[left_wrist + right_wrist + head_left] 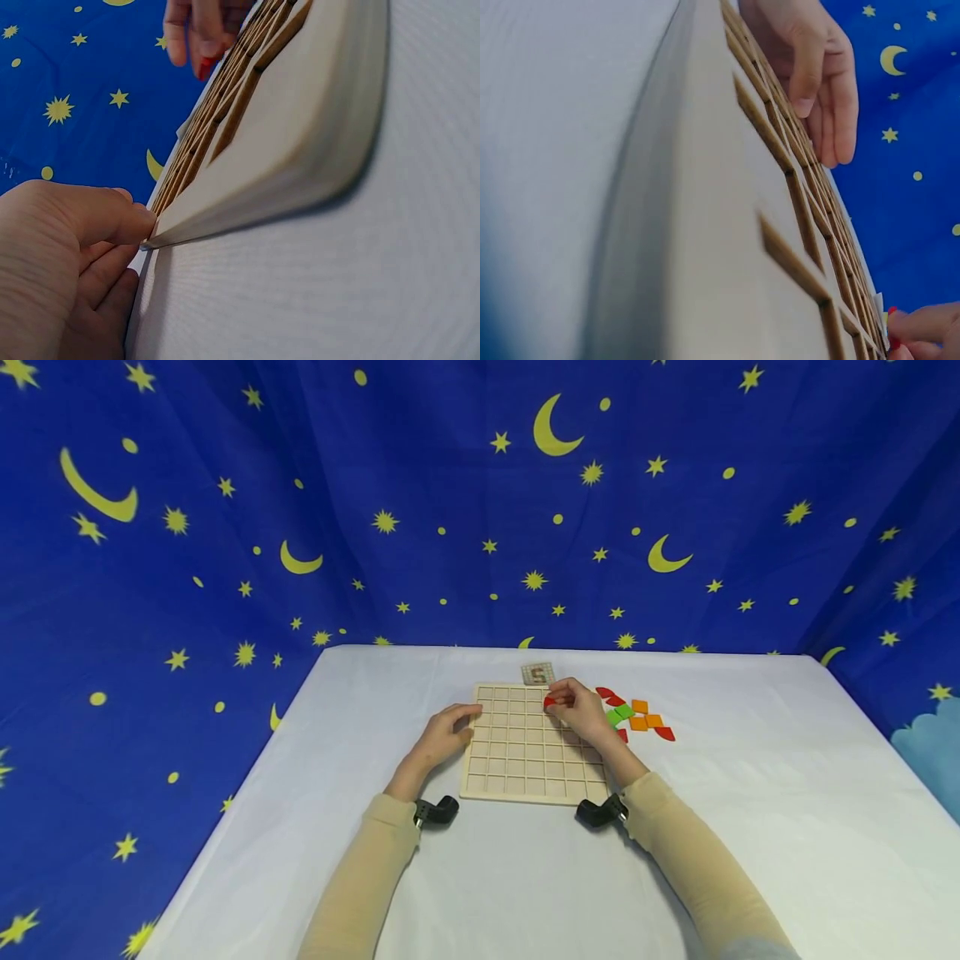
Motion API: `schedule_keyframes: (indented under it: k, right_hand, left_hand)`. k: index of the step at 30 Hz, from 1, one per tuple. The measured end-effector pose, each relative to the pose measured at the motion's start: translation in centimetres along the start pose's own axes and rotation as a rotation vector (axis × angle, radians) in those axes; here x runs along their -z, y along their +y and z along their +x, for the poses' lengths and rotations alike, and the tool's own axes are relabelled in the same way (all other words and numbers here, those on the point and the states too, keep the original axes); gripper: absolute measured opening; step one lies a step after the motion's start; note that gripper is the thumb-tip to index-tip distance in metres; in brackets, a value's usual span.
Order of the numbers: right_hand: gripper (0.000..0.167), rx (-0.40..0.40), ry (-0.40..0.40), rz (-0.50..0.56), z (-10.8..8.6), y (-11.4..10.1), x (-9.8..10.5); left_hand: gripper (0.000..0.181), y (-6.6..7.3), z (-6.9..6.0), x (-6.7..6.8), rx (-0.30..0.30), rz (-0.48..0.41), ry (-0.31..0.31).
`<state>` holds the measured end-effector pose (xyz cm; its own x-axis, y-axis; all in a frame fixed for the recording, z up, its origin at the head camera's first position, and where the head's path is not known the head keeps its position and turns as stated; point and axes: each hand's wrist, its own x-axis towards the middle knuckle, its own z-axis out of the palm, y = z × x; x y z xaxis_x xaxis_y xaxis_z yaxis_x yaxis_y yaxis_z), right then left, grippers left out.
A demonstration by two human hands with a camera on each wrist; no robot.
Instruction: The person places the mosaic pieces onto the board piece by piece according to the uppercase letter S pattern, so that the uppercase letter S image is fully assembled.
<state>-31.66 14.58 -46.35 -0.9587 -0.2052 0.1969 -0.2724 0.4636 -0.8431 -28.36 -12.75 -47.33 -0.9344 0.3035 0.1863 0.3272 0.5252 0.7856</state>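
Note:
A pale wooden grid board lies on the white table. My left hand rests at its left edge, fingers loosely bent; in the left wrist view a digit of this left hand touches the frame. Over the upper right part of the board, my right hand pinches a small red piece between thumb and fingers. That red piece shows only partly in the right wrist view, so its full shape is hidden. The grid cells in sight hold nothing.
Right of the board lie several loose pieces: orange squares, green pieces and red rounded pieces. A small pattern card with a red-brown figure sits behind the board. A blue star-printed cloth hangs behind the table.

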Motion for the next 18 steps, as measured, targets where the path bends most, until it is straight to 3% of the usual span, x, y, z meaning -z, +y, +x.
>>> schedule_keyframes:
  k: [8,18]
  right_hand:
    - [0.031,0.095,0.0,-0.06,0.01,0.71,-0.4]
    - [0.03,0.098,-0.009,-0.117,-0.27,0.34,-0.45]
  left_hand:
    - [0.044,0.09,0.1,-0.04,0.003,0.0,-0.001]
    - [0.043,0.12,-0.03,-0.02,0.002,-0.006,0.004]
